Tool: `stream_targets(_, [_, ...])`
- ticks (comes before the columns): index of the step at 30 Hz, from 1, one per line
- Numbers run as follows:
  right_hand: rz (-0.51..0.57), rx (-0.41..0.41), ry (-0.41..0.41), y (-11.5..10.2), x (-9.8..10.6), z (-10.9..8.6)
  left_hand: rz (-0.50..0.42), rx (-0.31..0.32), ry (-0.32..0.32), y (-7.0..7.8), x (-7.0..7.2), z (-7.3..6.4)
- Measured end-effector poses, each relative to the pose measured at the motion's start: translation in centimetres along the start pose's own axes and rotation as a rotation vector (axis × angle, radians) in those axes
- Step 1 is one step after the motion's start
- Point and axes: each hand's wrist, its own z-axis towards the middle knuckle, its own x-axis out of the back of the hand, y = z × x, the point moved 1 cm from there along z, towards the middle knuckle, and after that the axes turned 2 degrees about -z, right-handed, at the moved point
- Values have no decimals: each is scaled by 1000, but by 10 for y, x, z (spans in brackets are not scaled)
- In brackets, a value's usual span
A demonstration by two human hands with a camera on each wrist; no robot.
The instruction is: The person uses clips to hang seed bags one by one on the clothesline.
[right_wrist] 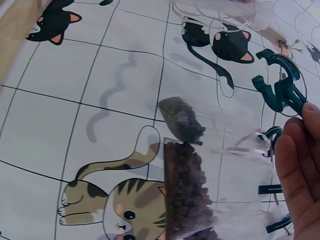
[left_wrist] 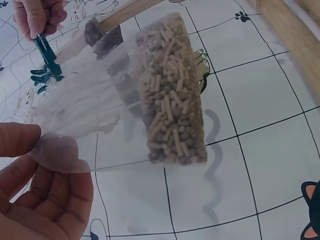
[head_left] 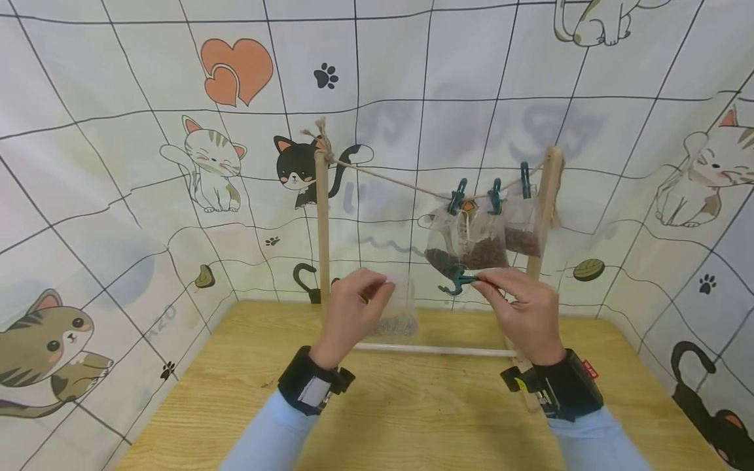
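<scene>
My left hand pinches the top of a clear plastic bag between thumb and fingers. Beige and grey pellets fill the lower end of this bag. To its right, my right hand pinches the handles of a dark green clothes peg, whose hooked jaws stand apart with nothing between them. The peg is below the sagging rope, in front of the hanging bags. Three similar pegs hold bags with dark contents on the rope's right part; one bag has reddish-brown pieces.
The rope runs between a left wooden post and a right wooden post. A pale crossbar joins them low down, over the wood-grain tabletop. Behind hangs a white cloth printed with cats and grid lines.
</scene>
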Motion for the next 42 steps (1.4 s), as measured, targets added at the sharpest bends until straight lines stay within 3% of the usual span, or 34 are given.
stream_targets(11, [-30,48,5,6,-4,42,-72,57,-28,-1,3,38])
stream_targets(24, [-100,130,2,2,-16,95,-26,95,-12,-4,5,77])
stream_targets(33, [-136,94,-105,9,-23,124,-1,137,-25,-1,4,96])
stream_targets(37, [-126,96,-114,11,-29,133,-2,153,-26,0,5,102])
stream_targets(42, [-113,29,-163,11,-34,142,6,182,-29,-3,4,109])
